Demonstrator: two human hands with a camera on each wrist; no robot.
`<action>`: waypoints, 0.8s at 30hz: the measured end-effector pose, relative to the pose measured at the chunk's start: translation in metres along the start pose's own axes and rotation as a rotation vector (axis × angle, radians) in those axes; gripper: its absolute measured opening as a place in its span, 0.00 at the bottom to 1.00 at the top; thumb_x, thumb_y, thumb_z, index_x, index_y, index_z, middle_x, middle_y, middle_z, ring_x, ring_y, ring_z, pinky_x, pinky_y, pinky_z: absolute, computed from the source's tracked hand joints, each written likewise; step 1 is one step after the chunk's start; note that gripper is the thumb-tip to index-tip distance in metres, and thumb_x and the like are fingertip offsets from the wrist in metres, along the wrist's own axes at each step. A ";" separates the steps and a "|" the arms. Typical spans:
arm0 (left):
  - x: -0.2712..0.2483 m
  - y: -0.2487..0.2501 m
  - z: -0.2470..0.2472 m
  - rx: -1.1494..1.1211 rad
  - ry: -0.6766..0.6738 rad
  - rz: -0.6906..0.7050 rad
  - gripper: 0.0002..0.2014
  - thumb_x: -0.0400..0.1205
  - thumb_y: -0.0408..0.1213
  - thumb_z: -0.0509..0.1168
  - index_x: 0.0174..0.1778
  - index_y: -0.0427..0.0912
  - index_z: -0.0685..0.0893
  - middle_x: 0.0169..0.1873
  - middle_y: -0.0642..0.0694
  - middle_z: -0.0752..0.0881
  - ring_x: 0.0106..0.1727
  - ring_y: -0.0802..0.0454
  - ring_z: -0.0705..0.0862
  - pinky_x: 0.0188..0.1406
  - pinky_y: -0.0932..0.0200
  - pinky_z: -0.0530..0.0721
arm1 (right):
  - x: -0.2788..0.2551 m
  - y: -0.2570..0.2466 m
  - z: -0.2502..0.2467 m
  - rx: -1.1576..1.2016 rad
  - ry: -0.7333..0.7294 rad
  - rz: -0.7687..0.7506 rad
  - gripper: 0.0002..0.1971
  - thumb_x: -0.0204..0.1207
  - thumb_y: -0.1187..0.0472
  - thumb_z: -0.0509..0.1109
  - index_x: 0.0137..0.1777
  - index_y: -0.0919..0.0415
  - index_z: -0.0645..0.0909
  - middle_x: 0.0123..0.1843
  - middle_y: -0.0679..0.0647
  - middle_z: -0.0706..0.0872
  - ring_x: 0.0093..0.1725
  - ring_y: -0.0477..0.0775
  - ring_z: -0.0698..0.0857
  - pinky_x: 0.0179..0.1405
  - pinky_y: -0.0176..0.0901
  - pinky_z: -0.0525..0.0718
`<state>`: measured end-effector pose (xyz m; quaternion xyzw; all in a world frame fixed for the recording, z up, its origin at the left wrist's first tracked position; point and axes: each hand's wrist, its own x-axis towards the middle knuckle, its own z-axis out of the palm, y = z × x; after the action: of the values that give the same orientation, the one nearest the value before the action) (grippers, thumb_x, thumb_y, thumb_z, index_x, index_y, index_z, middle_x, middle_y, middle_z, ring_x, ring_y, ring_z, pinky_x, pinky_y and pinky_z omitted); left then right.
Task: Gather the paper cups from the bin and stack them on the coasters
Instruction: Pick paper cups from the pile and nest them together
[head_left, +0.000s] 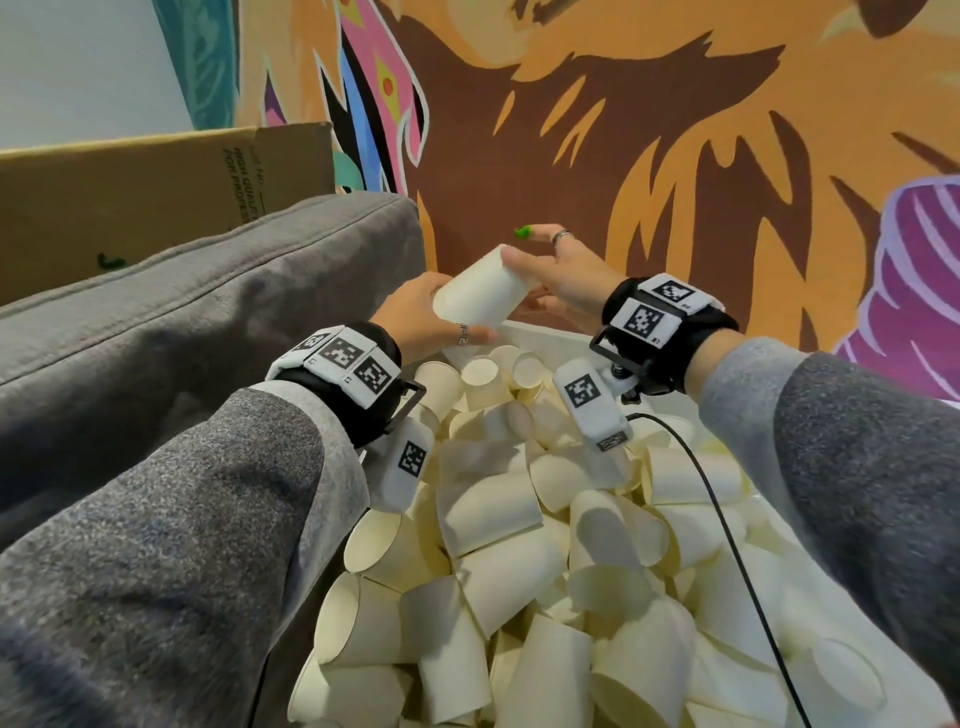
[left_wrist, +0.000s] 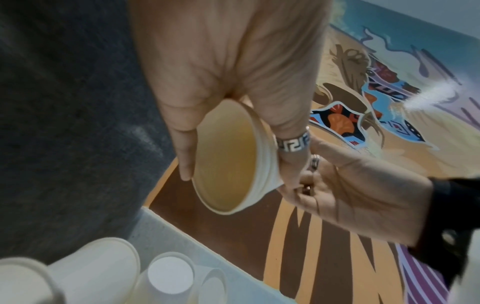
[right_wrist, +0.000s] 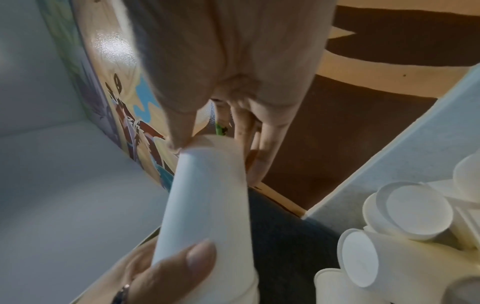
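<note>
A nested stack of white paper cups (head_left: 478, 299) (left_wrist: 223, 160) (right_wrist: 207, 195) lies tilted in the air above the far end of the white bin (head_left: 550, 338). My left hand (head_left: 410, 317) grips it near the open rim, thumb on one side and ringed finger on the other. My right hand (head_left: 561, 270) pinches the closed end, thumb tip on the base and fingers behind it. Below, the bin is heaped with several loose cups (head_left: 493, 514) lying at all angles. No coasters are in view.
A grey sofa cushion (head_left: 182, 322) runs along the bin's left side, with a cardboard box (head_left: 130, 182) behind it. A painted mural wall (head_left: 623, 156) stands just past the bin. A black cable (head_left: 727, 535) hangs from my right wrist across the cups.
</note>
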<state>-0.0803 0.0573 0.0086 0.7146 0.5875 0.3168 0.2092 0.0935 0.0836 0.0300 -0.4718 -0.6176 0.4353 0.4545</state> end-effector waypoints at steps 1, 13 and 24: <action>0.001 -0.002 -0.001 0.005 0.022 -0.013 0.35 0.68 0.48 0.79 0.68 0.41 0.74 0.54 0.49 0.77 0.57 0.49 0.78 0.58 0.53 0.81 | 0.001 0.002 0.000 0.028 -0.012 0.026 0.21 0.82 0.51 0.63 0.70 0.58 0.66 0.49 0.57 0.81 0.36 0.49 0.86 0.34 0.42 0.87; 0.015 -0.028 -0.007 0.020 0.101 -0.125 0.33 0.70 0.46 0.78 0.67 0.37 0.75 0.61 0.41 0.80 0.61 0.43 0.79 0.58 0.51 0.81 | 0.045 0.077 -0.003 -1.020 -0.142 0.241 0.29 0.76 0.51 0.71 0.73 0.63 0.66 0.68 0.60 0.79 0.63 0.60 0.80 0.55 0.47 0.77; 0.024 -0.043 0.005 0.023 0.074 -0.163 0.33 0.69 0.47 0.78 0.66 0.38 0.75 0.60 0.40 0.81 0.60 0.43 0.80 0.57 0.51 0.83 | 0.065 0.107 0.014 -1.035 -0.230 0.214 0.40 0.71 0.65 0.75 0.80 0.56 0.59 0.77 0.56 0.72 0.60 0.60 0.80 0.26 0.34 0.71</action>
<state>-0.1050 0.0903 -0.0189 0.6546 0.6545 0.3184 0.2042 0.0904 0.1644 -0.0670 -0.6436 -0.7456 0.1668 0.0452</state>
